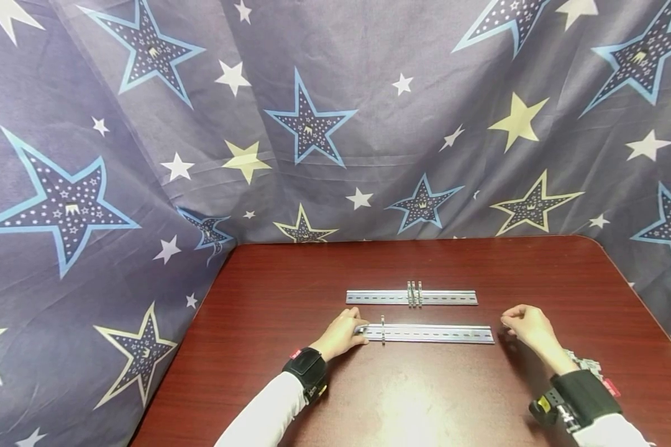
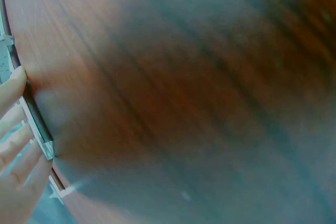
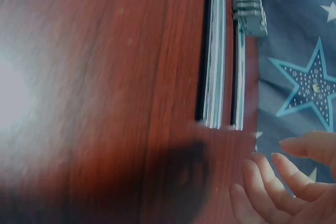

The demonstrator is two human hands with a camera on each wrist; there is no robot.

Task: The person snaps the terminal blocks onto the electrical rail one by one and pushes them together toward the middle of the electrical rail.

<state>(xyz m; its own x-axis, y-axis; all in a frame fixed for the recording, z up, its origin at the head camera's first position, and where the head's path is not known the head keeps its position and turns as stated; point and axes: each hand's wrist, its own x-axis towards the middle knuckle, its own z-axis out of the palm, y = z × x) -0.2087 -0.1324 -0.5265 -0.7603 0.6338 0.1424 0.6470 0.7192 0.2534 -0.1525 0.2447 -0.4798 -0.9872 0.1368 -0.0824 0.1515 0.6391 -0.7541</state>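
Note:
My left hand (image 1: pixel 340 333) grips the left end of the nearer metal DIN rail (image 1: pixel 442 333), thumb on the near edge and fingers across the far side. Close to that hand, one thin terminal block (image 1: pixel 383 329) sits across the rail. My right hand (image 1: pixel 528 326) hovers off the rail's right end, its fingers loosely curled. In the right wrist view nothing shows between the fingers (image 3: pixel 265 184). A second DIN rail (image 1: pixel 377 297) lies behind and parallel, bearing three terminal blocks (image 1: pixel 415 294) close together near its middle.
Several loose grey terminal blocks (image 1: pixel 587 363) lie beside my right forearm, partly hidden by it. The reddish-brown table (image 1: pixel 291 273) ends at a star-patterned curtain (image 1: pixel 369 174) along its back and sides. Bright glare falls on its front middle.

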